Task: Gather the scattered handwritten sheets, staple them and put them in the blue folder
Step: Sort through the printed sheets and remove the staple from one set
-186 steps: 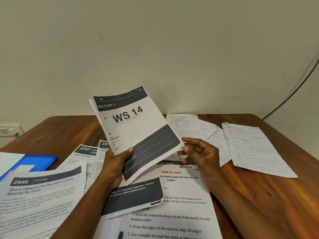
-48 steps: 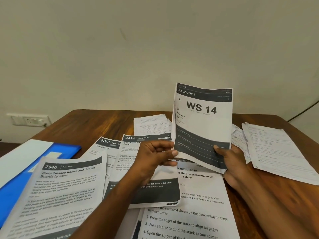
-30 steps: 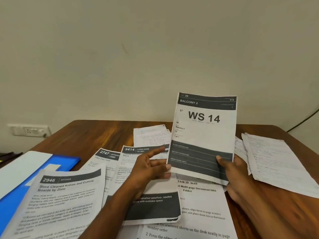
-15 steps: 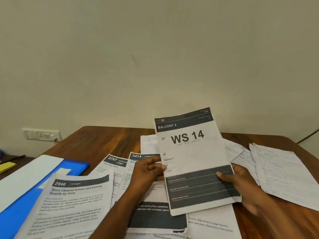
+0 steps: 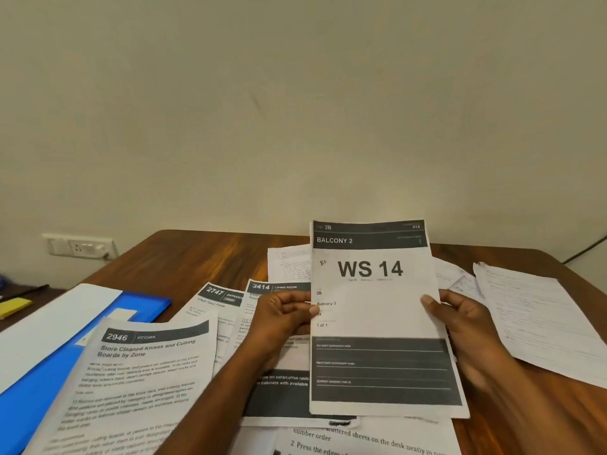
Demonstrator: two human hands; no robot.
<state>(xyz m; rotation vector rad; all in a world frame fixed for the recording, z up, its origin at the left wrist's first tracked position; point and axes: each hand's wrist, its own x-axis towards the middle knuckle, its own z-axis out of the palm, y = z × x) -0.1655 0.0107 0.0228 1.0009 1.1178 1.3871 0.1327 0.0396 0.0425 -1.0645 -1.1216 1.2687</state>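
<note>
Though handheld, WS 14 sheet [image 5: 377,310] upright

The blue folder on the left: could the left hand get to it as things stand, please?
Probably not straight away: the left hand is pinching the WS 14 sheet. Once free, the way to the blue folder looks open, though printed sheets overlap it.

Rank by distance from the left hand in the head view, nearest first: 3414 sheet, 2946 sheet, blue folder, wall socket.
From the left hand:
1. 3414 sheet, directly under and behind the hand.
2. 2946 sheet, to its left, nearer the camera.
3. blue folder, further left at the table edge.
4. wall socket, far left on the wall, beyond the table.
</note>
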